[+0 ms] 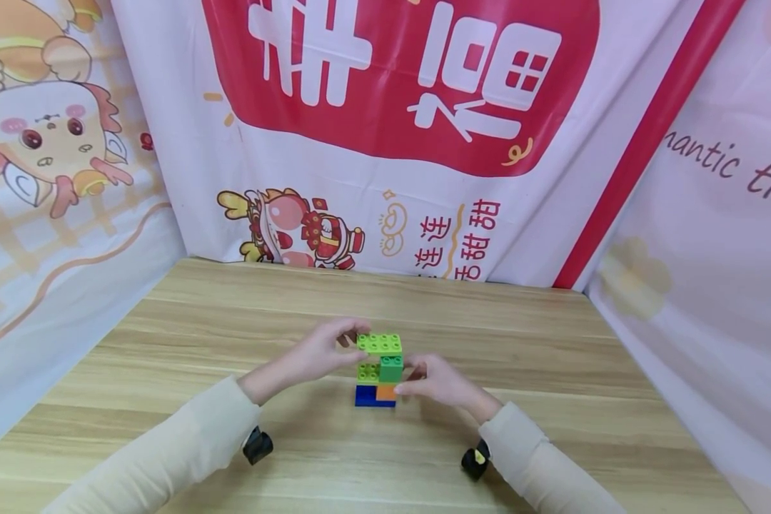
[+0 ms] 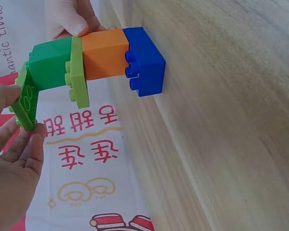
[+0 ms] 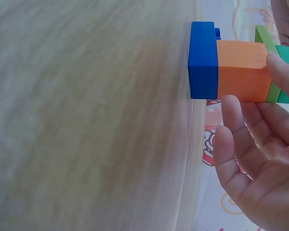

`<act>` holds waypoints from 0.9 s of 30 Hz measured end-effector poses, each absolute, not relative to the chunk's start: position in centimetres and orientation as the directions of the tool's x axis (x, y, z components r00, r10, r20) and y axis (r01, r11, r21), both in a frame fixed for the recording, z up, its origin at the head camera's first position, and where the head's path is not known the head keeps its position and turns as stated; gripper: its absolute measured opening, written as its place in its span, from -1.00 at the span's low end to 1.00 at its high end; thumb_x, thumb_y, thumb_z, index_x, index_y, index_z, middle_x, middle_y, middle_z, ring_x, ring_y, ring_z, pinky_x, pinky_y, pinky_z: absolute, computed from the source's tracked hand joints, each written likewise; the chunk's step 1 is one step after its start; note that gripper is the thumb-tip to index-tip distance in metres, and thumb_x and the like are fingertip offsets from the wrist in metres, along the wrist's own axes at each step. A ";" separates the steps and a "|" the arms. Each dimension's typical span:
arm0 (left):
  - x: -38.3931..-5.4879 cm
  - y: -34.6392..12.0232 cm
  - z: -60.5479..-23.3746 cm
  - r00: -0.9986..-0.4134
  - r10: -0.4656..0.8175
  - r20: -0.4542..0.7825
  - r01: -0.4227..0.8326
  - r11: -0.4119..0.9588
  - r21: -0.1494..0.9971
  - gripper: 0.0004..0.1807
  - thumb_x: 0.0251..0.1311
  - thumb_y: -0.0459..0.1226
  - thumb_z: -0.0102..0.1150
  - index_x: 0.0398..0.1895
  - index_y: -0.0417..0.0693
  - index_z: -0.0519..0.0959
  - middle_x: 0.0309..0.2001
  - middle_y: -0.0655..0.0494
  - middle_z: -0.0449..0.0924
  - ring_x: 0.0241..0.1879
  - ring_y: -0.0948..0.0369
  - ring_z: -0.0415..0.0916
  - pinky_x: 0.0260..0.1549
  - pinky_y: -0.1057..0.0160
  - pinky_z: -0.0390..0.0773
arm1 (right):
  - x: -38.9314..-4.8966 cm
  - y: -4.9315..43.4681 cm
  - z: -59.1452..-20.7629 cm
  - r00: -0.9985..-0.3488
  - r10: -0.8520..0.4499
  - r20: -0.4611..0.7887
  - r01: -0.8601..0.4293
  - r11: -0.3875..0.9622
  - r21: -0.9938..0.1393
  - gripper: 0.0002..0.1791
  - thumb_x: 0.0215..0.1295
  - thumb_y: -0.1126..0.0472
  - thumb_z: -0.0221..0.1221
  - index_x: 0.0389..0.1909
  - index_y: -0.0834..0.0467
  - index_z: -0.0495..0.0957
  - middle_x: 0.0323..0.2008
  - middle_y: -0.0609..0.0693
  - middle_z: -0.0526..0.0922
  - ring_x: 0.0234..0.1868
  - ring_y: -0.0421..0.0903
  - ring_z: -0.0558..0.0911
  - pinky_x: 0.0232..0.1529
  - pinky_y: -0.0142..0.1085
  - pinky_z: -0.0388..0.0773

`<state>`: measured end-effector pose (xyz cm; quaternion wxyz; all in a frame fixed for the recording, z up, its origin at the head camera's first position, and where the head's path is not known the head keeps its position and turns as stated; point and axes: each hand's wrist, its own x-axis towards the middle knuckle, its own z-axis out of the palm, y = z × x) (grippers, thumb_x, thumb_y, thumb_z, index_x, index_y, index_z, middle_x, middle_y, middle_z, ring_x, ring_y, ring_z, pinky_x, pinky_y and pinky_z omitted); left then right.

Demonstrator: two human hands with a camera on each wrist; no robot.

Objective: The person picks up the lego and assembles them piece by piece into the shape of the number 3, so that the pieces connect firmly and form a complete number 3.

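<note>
A small tower of toy building bricks stands on the wooden table. Its base is a blue brick, with an orange brick on one half. Above that come a lime-green plate and a darker green brick. Another lime-green plate tops the tower, reaching out past the green brick. My left hand pinches this top plate between thumb and fingers at its overhanging end. On the opposite side, my right hand holds the tower's middle, its thumb beside the orange brick and lower plate.
Bare wooden table surrounds the tower. A printed white and red cloth hangs at the table's back edge, and more printed cloths hang on both sides. Black wrist devices show below both cuffs.
</note>
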<state>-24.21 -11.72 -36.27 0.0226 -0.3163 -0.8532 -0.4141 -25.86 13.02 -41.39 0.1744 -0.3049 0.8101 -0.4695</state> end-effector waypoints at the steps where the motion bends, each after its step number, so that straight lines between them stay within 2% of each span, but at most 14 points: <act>1: -24.2 -11.8 -36.3 -0.784 0.538 0.310 0.579 0.453 0.678 -0.59 0.10 -0.28 0.26 0.06 -0.06 0.48 -0.06 0.15 0.53 -0.19 0.29 0.44 -0.17 0.25 0.46 | -25.9 13.0 -41.4 -0.752 -0.659 0.005 -0.332 0.371 -0.867 -0.61 0.15 0.18 0.26 0.01 0.20 0.52 -0.16 0.05 0.62 -0.34 0.08 0.62 -0.28 -0.25 0.52; 7: -24.0 -11.7 -36.2 -0.695 0.634 0.339 0.674 0.411 0.613 -0.51 0.16 -0.26 0.21 0.20 0.12 0.43 0.08 0.17 0.45 -0.07 0.30 0.43 -0.17 0.27 0.49 | -25.9 13.1 -41.4 -0.749 -0.662 0.007 -0.334 0.369 -0.867 -0.63 0.16 0.20 0.25 0.00 0.20 0.52 -0.16 0.05 0.61 -0.35 0.09 0.62 -0.27 -0.24 0.52; 12: -23.7 -11.7 -36.2 -0.680 0.659 0.320 0.693 0.436 0.574 -0.53 0.19 -0.29 0.16 0.20 0.17 0.44 0.10 0.12 0.43 -0.03 0.25 0.42 -0.16 0.27 0.50 | -25.7 12.9 -41.2 -0.760 -0.650 0.004 -0.341 0.394 -0.853 -0.65 0.16 0.21 0.25 -0.02 0.18 0.53 -0.14 0.02 0.61 -0.34 0.06 0.62 -0.27 -0.25 0.51; 19: -23.3 -11.6 -36.1 -0.647 0.689 0.327 0.751 0.502 0.429 -0.57 0.22 -0.25 0.12 0.18 0.17 0.46 0.13 0.05 0.41 0.08 0.10 0.33 -0.01 0.05 0.40 | -24.4 12.5 -39.2 -0.753 -0.658 0.005 -0.338 0.380 -0.861 -0.69 0.18 0.30 0.22 -0.04 0.27 0.52 -0.17 0.12 0.61 -0.32 0.20 0.61 -0.26 -0.25 0.51; 27: -23.2 -11.5 -36.0 -0.646 0.697 0.313 0.755 0.521 0.397 -0.57 0.21 -0.23 0.14 0.17 0.22 0.47 0.15 0.06 0.39 0.11 0.11 0.30 -0.01 0.04 0.38 | -23.7 12.5 -38.3 -0.751 -0.660 -0.001 -0.332 0.378 -0.864 -0.68 0.19 0.29 0.22 -0.03 0.27 0.52 -0.18 0.15 0.60 -0.31 0.22 0.60 -0.25 -0.25 0.50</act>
